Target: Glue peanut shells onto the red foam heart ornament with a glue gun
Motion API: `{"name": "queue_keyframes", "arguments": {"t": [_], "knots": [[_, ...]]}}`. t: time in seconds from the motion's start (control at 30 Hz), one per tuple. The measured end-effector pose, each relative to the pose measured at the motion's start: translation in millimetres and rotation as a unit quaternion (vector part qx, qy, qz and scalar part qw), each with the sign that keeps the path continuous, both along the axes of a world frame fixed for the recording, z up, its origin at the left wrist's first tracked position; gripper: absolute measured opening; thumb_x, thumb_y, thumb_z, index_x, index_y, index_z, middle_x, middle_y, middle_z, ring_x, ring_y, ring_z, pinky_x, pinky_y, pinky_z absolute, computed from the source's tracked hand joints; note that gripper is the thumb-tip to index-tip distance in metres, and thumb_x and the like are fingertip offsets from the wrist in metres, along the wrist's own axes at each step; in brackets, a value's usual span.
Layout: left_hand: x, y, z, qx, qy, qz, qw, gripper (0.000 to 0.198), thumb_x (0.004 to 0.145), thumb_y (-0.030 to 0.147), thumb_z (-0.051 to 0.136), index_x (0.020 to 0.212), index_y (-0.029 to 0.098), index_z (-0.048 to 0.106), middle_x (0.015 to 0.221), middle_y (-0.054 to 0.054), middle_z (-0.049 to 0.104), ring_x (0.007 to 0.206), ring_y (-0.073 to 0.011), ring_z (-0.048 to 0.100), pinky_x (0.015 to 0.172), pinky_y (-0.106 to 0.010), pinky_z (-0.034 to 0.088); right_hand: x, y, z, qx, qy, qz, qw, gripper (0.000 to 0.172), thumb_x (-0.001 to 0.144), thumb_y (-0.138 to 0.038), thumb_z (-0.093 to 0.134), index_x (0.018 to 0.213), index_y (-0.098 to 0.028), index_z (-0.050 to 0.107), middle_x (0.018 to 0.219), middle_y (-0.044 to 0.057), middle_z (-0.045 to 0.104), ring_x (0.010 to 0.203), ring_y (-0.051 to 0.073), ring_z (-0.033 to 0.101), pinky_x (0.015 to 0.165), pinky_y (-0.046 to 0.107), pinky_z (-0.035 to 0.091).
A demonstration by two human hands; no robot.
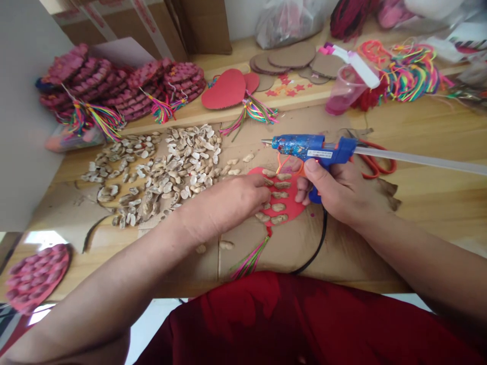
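Note:
A red heart-shaped or rounded card (294, 203) lies on the cardboard, with rows of peanut shells (279, 207) on it and a tassel (255, 257) at its near end. My left hand (243, 196) reaches over its left side, fingers pinched together on a peanut shell (268, 182) that they partly hide. In my right hand (337, 190) is a blue glue gun (300, 146), gripped by the handle above the card's right edge. Its nozzle points left, and a clear glue stick (418, 159) sticks out of its back.
Loose peanut shells (178, 162) are heaped left of the card. Orange-handled scissors (375, 159) lie behind my right hand. Along the back are stacked pink shell-covered pieces (83, 71), a red heart (224, 90), cardboard discs (292, 55) and a plastic cup (344, 91). A black cord (317, 248) runs nearby.

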State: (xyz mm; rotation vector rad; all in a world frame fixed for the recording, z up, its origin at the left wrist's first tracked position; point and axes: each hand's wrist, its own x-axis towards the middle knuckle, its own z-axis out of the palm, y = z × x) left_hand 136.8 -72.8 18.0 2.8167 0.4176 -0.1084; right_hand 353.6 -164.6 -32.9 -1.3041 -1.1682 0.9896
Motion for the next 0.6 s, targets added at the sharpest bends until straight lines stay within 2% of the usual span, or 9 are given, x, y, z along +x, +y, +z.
{"name": "queue_keyframes", "arguments": {"t": [0.13,0.23,0.33,0.47,0.6], "knots": [[3.9,5.4,-2.5,0.002,0.004,-0.026,1.000,0.023,0.103,0.018,0.051,0.090,0.015,0.070,0.096,-0.006,0.069,0.080,-0.0157,0.067,0.076,-0.027,0.055,0.0,-0.2,0.9,-0.003,0.003,-0.003,1.000,0.034,0.098,-0.060,0.064,0.091,-0.027,0.068,0.071,0.001,0.064,0.055,0.015,0.067,0.048,0.031,0.056],[3.9,10.6,-6.8,-0.014,-0.028,-0.042,0.999,0.022,0.100,0.017,0.054,0.084,0.016,0.068,0.091,-0.004,0.068,0.073,-0.0142,0.064,0.071,-0.027,0.053,0.2,-0.2,0.4,0.000,-0.001,-0.006,1.000,0.035,0.098,-0.061,0.063,0.089,-0.027,0.067,0.071,0.001,0.063,0.054,0.015,0.066,0.047,0.031,0.055],[-0.1,15.5,-6.7,-0.042,-0.059,-0.055,0.996,0.019,0.100,0.017,0.056,0.085,0.016,0.068,0.091,-0.003,0.068,0.075,-0.0123,0.064,0.071,-0.024,0.051,0.1,-0.4,0.9,0.003,-0.001,-0.009,1.000,0.035,0.099,-0.060,0.063,0.088,-0.027,0.065,0.071,0.001,0.064,0.055,0.015,0.066,0.049,0.031,0.056],[-10.9,19.0,3.4,-0.046,-0.140,-0.024,0.989,0.013,0.100,0.021,0.060,0.094,0.019,0.071,0.088,-0.002,0.069,0.074,-0.0113,0.063,0.071,-0.022,0.050,-0.1,-1.4,8.1,0.015,0.031,-0.028,0.999,0.038,0.098,-0.060,0.065,0.084,-0.025,0.063,0.070,0.000,0.065,0.054,0.014,0.066,0.048,0.028,0.057],[-18.0,11.7,18.5,-0.009,-0.218,0.031,0.976,0.009,0.098,0.022,0.064,0.098,0.020,0.073,0.085,-0.001,0.070,0.075,-0.0114,0.065,0.071,-0.023,0.050,-0.8,-4.3,16.7,0.000,0.087,0.023,0.996,0.044,0.091,-0.070,0.067,0.084,-0.026,0.068,0.073,0.001,0.070,0.060,0.016,0.072,0.047,0.027,0.057]]}}
